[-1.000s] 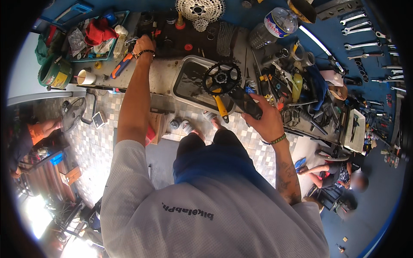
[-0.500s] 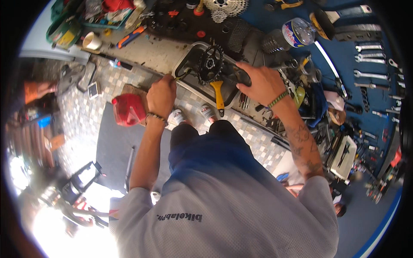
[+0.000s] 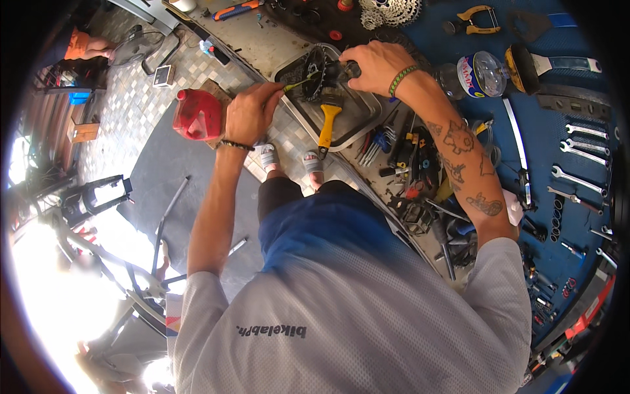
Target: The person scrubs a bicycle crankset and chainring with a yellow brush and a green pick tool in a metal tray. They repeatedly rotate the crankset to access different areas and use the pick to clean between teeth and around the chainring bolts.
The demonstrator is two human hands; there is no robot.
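My left hand (image 3: 251,110) is closed around a thin yellow-green brush (image 3: 299,83), whose tip reaches the toothed chainring (image 3: 315,73) of a bicycle crankset. The brush could be a toothbrush; its bristles are too small to make out. My right hand (image 3: 377,64) pinches the dark end of the crankset from the right side. The chainring stands tilted, nearly edge-on, over a shallow metal tray (image 3: 369,128). A wide paintbrush with a yellow handle (image 3: 327,126) rests across the tray's near rim, its dark bristles inside.
Right of the tray lie hand tools (image 3: 377,144) and a plastic bottle (image 3: 482,73). Wrenches (image 3: 581,148) line the blue mat. A red jug (image 3: 197,115) stands left of my left hand. At the back is a cassette (image 3: 390,12); orange-blue pliers (image 3: 237,9) lie far left.
The chainring has turned from nearly face-on to nearly edge-on, with my right hand shifted on the crankset. My left hand has brought the brush against it. The whole view has swung.
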